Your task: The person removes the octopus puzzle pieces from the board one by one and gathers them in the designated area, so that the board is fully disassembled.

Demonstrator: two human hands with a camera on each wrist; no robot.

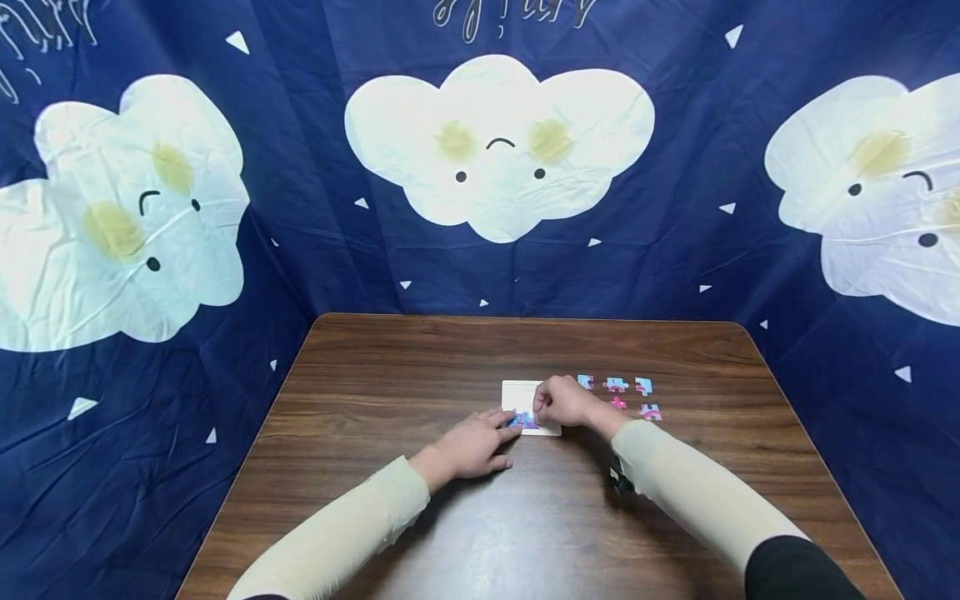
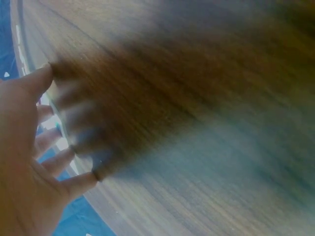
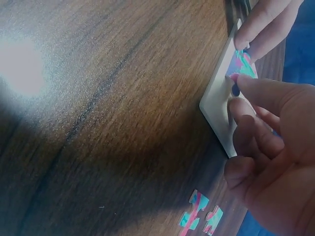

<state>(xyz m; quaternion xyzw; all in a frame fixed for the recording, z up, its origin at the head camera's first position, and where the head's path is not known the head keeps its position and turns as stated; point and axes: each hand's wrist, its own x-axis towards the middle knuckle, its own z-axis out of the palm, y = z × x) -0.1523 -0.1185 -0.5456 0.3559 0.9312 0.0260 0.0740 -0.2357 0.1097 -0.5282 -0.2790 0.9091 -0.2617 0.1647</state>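
Observation:
A white puzzle tray (image 1: 517,392) lies on the table with blue and purple jigsaw pieces (image 1: 528,422) along its near edge. My left hand (image 1: 467,446) lies at its left side, fingers spread, fingertips on the fitted pieces. In the left wrist view the fingers of this hand (image 2: 22,142) are extended. Over the right part of the tray, my right hand (image 1: 564,402) pinches a small jigsaw piece (image 3: 235,87) between thumb and index finger, beside the fitted pieces. Most of that piece is hidden by the fingers.
Several loose jigsaw pieces lie right of the tray, among them a blue and pink one (image 1: 617,384), a pink one (image 1: 618,402) and another (image 1: 651,412) near the right forearm. The wooden table (image 1: 390,367) ends at a blue curtain (image 1: 315,250) with cloud prints.

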